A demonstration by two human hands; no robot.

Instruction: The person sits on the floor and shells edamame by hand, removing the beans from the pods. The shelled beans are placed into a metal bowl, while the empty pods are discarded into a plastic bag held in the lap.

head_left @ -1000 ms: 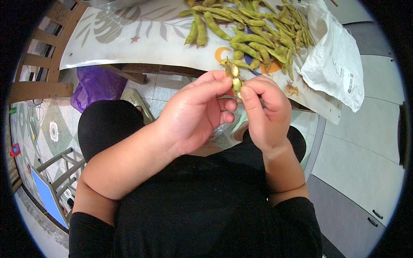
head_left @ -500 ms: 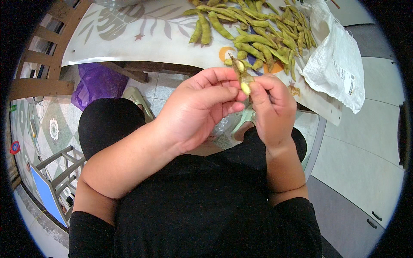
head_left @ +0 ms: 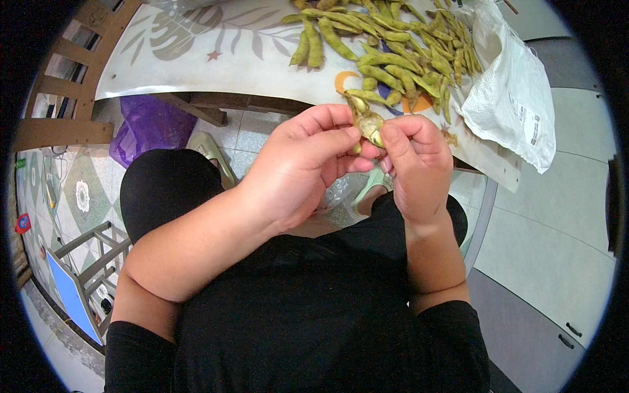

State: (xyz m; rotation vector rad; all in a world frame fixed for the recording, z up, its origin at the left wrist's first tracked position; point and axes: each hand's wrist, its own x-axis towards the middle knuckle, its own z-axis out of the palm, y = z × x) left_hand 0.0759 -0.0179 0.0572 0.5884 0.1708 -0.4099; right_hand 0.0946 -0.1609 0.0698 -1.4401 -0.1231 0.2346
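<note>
The split, yellow-green bean pod with a pale inner lining (head_left: 370, 124) is held above the lap, near the front edge of the white, leaf-printed worktop (head_left: 262, 72). The bare left hand (head_left: 298, 154) pinches the pod's left side between thumb and fingers; the bare right hand (head_left: 419, 150) grips its right side, thumb uppermost. A small green piece shows below the left thumb; whether bean or shell cannot be told.

Taking the held pod as clock centre: at one o'clock, a loose heap of long, green-brown bean pods (head_left: 406, 62) lies on the worktop. Between two and three o'clock, a white woven plastic bag (head_left: 508, 98) lies beside the heap, slanting over the worktop's edge; contents not visible. At nine o'clock, a crumpled purple plastic bag (head_left: 154, 131) sits on the floor (head_left: 252, 137); contents cannot be determined. At seven o'clock, transparent plastic (head_left: 337, 190) shows partly, below the left hand.
</note>
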